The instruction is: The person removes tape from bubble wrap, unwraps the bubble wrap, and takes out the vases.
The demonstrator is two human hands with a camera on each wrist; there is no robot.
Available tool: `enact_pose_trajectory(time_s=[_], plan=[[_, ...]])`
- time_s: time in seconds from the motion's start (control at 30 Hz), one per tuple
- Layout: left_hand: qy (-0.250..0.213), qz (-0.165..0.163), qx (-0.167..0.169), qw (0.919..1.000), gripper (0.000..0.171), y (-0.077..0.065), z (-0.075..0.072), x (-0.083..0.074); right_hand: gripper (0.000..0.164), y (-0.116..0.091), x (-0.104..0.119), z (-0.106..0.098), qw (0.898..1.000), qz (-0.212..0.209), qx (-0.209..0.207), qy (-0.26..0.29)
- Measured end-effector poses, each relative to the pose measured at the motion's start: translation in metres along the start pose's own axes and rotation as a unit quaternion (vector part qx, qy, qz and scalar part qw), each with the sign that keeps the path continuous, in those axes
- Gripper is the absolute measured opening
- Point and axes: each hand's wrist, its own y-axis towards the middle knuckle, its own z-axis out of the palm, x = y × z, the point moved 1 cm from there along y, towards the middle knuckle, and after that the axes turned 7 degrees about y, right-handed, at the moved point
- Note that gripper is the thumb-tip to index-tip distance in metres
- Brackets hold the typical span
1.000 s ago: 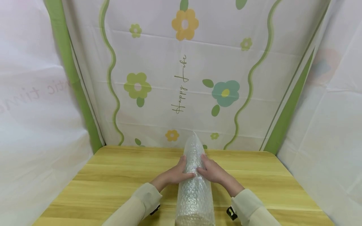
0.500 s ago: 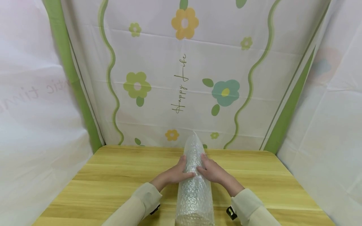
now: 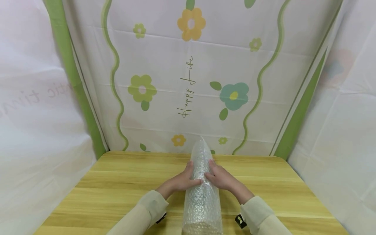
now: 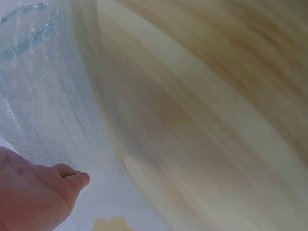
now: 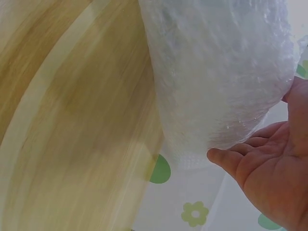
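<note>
A roll of clear bubble wrap [image 3: 202, 202] points lengthwise away from me over the middle of the table, its far end tapering to a tip. My left hand [image 3: 182, 180] grips its left side, thumb across the top. From the other side my right hand [image 3: 222, 178] holds it with the thumb on top as well. In the left wrist view, the roll's near end [image 4: 29, 43] shows a bluish rim. The right wrist view has the fingers [image 5: 226, 156] of my right hand curved against the wrap's lower side. Some left fingers are hidden behind the roll.
The wood-grain table [image 3: 123, 169] runs back to a white cloth wall [image 3: 164, 65] printed with flowers and lettering. White cloth panels [image 3: 35, 130] also hang at the left and right. A black strap piece [image 3: 241, 221] shows under the right cuff.
</note>
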Motion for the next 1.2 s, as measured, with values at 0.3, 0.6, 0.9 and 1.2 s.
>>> enact_pose_trajectory(time_s=[0.3, 0.6, 0.9, 1.2], plan=[[0.000, -0.004, 0.000, 1.0000, 0.102, 0.000, 0.000, 0.002, 0.061, 0.000, -0.001, -0.002, 1.000, -0.004, 0.001, 0.028], [-0.002, -0.007, -0.001, 1.0000, 0.103, -0.003, -0.002, 0.001, 0.062, -0.001, -0.004, -0.006, 0.997, 0.000, 0.006, 0.073], [0.006, -0.005, -0.004, 1.0000, 0.104, -0.002, 0.001, 0.001, 0.065, -0.003, -0.010, -0.009, 0.992, 0.006, 0.018, 0.121], [0.002, -0.014, 0.003, 0.9999, 0.104, -0.004, 0.001, 0.000, 0.063, -0.004, -0.009, -0.015, 0.992, 0.015, 0.011, 0.125]])
